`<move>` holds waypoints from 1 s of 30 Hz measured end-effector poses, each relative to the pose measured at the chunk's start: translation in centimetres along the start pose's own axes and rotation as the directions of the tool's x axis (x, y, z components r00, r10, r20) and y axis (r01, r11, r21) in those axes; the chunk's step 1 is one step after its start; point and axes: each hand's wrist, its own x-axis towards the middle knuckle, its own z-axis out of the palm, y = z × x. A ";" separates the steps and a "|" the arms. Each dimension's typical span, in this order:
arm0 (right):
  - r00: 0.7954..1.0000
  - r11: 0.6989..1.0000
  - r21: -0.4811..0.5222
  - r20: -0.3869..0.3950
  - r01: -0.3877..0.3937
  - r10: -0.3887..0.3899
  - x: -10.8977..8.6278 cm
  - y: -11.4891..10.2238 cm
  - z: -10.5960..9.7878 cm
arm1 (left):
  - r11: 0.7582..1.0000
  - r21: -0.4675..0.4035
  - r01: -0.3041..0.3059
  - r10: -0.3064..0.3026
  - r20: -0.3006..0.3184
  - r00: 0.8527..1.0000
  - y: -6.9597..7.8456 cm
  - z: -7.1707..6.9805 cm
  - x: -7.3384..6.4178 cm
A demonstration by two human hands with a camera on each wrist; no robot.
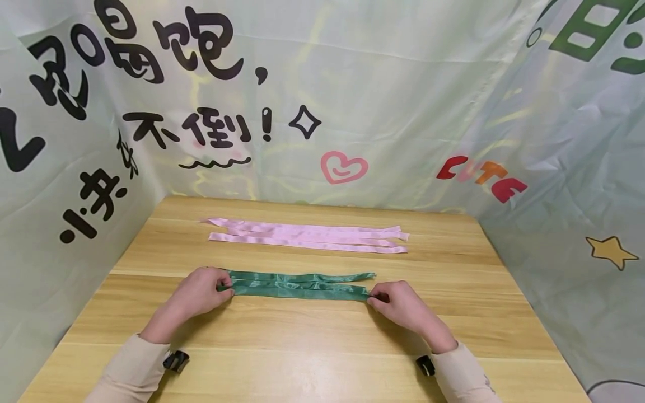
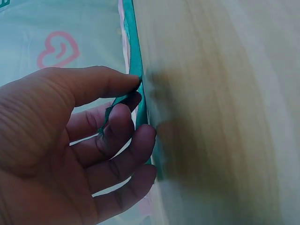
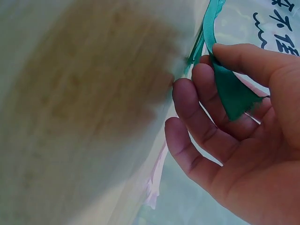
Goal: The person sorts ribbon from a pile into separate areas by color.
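Several green satin ribbons (image 1: 297, 290) lie side by side across the middle of the table. My left hand (image 1: 205, 291) pinches the left end of the nearest green ribbon between thumb and index finger; a frayed tip (image 2: 107, 117) pokes out past the fingers in the left wrist view. At the other end, my right hand (image 1: 400, 305) pinches the same strip, and its cut end (image 3: 236, 96) hangs over the fingers in the right wrist view. The strip runs nearly straight between both hands. Beyond it, another green ribbon (image 1: 347, 277) has its right end loose.
Several pink ribbons (image 1: 307, 235) lie roughly parallel farther back on the wooden table (image 1: 302, 347). A printed cloth (image 1: 403, 112) hangs behind the table and along both sides. Dark wrist devices (image 1: 176, 361) sit at the sleeve cuffs.
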 end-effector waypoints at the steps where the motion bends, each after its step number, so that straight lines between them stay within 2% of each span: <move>1: 1.000 1.000 0.001 0.002 -0.001 0.001 0.0 0.0 0.0 | 1.000 -0.001 0.002 -0.002 0.002 1.000 0.0 0.0 0.0; 8: 0.999 1.000 0.019 0.036 0.004 -0.005 -0.2 0.0 -0.1 | 1.000 -0.008 0.009 -0.009 0.026 1.000 0.0 -0.2 0.0; 14: 0.999 1.000 0.010 0.046 0.009 -0.009 -0.2 0.0 -0.1 | 1.000 -0.006 -0.015 0.016 0.047 0.999 -0.1 -0.5 -0.1; 20: 0.999 1.000 -0.020 0.029 -0.016 0.016 -0.2 0.0 -0.1 | 1.000 -0.013 -0.021 0.022 0.055 0.998 -0.2 -0.6 -0.2; 25: 0.998 0.998 -0.039 0.005 -0.056 0.056 -0.1 0.2 -0.2 | 1.000 0.003 0.003 -0.003 0.046 0.999 -0.4 -0.6 -0.2; 30: 0.995 0.995 -0.061 -0.055 -0.082 0.079 -0.2 0.4 -1.0 | 0.999 0.020 0.036 -0.037 0.038 0.999 -0.7 -1.3 -0.1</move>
